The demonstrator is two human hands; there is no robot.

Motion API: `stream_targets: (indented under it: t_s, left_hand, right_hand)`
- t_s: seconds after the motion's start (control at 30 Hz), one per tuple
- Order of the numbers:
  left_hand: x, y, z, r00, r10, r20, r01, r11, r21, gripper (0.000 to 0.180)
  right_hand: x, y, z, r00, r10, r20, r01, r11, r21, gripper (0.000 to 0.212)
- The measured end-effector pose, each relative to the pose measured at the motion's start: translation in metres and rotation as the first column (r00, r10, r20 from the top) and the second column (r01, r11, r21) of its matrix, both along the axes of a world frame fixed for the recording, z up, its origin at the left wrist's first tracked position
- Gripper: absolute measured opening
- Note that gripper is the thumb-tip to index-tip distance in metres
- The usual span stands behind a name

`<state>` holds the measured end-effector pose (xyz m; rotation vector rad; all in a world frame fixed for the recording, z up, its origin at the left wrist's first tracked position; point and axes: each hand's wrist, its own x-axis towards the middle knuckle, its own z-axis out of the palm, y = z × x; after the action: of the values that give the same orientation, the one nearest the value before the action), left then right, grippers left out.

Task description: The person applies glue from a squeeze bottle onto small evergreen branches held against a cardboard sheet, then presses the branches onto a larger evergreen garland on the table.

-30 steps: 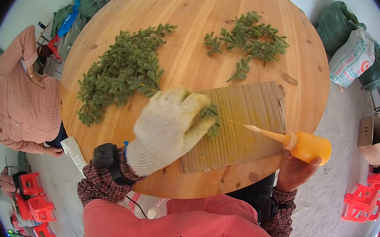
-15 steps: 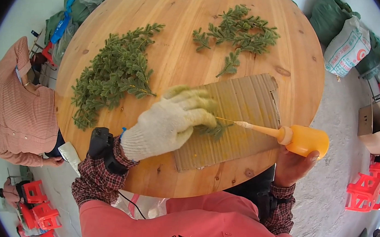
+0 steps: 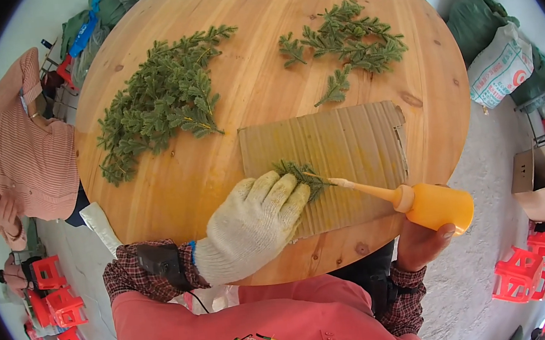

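My left hand (image 3: 251,222), in a white knit glove with yellowish fingertips, pinches a small artificial evergreen sprig (image 3: 306,178) over a piece of corrugated cardboard (image 3: 349,142). In my bare right hand (image 3: 423,242) is an orange squeeze bottle (image 3: 441,207), lying nearly level with its long nozzle pointing left. The nozzle's pale tip (image 3: 340,181) meets the sprig or is very close to it; contact is hard to tell. Part of the sprig is hidden behind the gloved fingers.
A dense heap of green sprigs (image 3: 159,102) lies on the round wooden table (image 3: 260,52) at left, and a looser group (image 3: 355,42) at far right. A person in a striped shirt (image 3: 28,152) is at the left. Red stools (image 3: 519,273) and sacks (image 3: 501,69) stand beyond the table.
My gloved left hand has come nearer to me and turned, its fingers now angled up around the sprig. The bottle has shifted only slightly. A yellowish strand at the nozzle tip no longer shows.
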<state>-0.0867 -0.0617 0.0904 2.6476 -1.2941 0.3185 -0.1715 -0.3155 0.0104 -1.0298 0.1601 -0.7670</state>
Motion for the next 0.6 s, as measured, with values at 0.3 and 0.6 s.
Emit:
stream_targets:
  t_s: [0.3,0.6]
  left_hand:
    - [-0.001,0.006,-0.015,0.999,-0.006,-0.047,0.005,1.000,-0.020,0.051]
    - [-0.003,0.008,-0.007,0.997,-0.005,-0.072,0.007,1.000,0.027,0.057]
  right_hand:
    - [-0.017,0.008,0.017,0.988,-0.140,-0.062,0.075,0.795,-0.602,0.079]
    - [-0.010,0.029,0.039,0.978,-0.206,-0.044,0.102,0.647,-0.756,0.087]
